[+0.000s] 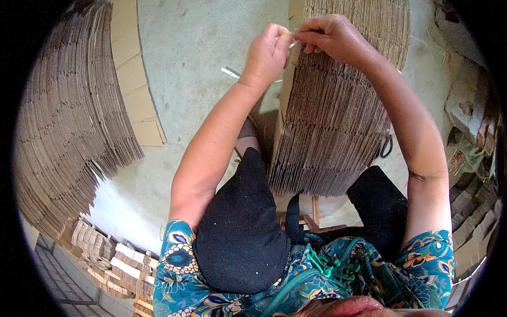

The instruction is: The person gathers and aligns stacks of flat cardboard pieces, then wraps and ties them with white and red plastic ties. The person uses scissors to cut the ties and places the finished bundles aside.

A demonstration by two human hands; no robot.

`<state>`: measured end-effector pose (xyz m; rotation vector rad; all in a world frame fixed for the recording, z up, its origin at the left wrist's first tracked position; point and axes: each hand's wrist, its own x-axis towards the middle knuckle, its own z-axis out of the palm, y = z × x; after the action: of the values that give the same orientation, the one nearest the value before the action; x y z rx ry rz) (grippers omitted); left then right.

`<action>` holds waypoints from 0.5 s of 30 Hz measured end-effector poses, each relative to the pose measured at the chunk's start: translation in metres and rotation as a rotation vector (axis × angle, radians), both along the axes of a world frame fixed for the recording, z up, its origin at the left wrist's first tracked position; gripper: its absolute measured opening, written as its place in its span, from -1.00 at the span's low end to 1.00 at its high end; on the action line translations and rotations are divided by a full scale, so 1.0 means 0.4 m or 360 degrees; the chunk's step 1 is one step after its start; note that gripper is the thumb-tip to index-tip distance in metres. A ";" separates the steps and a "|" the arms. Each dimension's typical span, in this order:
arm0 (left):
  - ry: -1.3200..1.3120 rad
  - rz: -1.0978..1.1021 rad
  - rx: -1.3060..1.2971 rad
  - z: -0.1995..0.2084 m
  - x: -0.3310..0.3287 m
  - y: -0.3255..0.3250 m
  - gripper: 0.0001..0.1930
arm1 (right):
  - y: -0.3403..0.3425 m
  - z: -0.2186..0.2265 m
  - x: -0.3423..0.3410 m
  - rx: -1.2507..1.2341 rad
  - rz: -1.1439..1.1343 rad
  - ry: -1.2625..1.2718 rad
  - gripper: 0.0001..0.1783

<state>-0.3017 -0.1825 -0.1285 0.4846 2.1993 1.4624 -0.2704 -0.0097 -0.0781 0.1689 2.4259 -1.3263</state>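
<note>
Head view: we looked down at the left hand (265,57) and the right hand (338,39), which met near the upper edge, beside the middle stack (332,121) of brown corrugated cardboard.
Left hand: its grip was closed, with the thumb and the fingers pressed together on a pale strip (292,45).
Right hand: it reached across above the middle stack, and its grip was pinching the same strip with the fingertips, which pointed to the left.
Pale strip: we found it between the two hands, at the left side of the middle stack; only a short piece was visible, so we could not tell where its ends were.
Middle stack: we saw many flat pieces, packed tightly with their thin edges up, and the near end lay between the knees of the black trousers (240,232).
Black loop (387,146): it was just beside the right side of the middle stack.
Left stack (74,100): this was also of brown cardboard, well apart from the hands, with tan panels (132,71) along its right side.
Floor (182,68): it was pale, and on it we noticed a white band (230,72) near the left wrist and a shoe (247,128) below the left forearm.
Blouse (177,259): it was teal, with a pattern of flowers.
</note>
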 end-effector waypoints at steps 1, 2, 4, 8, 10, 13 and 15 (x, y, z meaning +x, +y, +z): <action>-0.0044 -0.0033 0.0019 0.007 0.003 0.004 -0.88 | 0.015 -0.018 0.003 -0.0083 0.0007 0.0001 -0.80; -0.0090 -0.0066 0.0038 0.016 0.012 0.005 -0.88 | 0.036 -0.029 0.002 -0.0162 0.0017 -0.0007 -0.79; -0.0036 -0.0122 0.0083 0.015 0.013 0.004 -0.88 | 0.054 -0.040 -0.001 -0.0333 0.0052 -0.0027 -0.79; 0.0275 -0.0238 0.0172 -0.011 -0.015 0.003 -0.88 | 0.047 -0.023 -0.006 -0.0250 0.0155 -0.0019 -0.81; 0.0361 -0.0295 0.0160 -0.011 -0.023 0.003 -0.88 | 0.040 -0.015 -0.008 -0.0184 0.0169 -0.0004 -0.82; 0.0435 -0.0327 0.0115 -0.011 -0.026 0.005 -0.88 | 0.018 0.000 -0.010 0.0159 0.0270 0.0187 -0.84; 0.0462 -0.0301 0.0147 -0.017 -0.026 0.011 -0.89 | 0.012 0.005 -0.013 0.0374 0.0356 0.0314 -0.85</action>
<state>-0.3120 -0.1779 -0.1352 0.9627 2.2323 1.4717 -0.2754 -0.0051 -0.0762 -0.1774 2.6687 -1.0009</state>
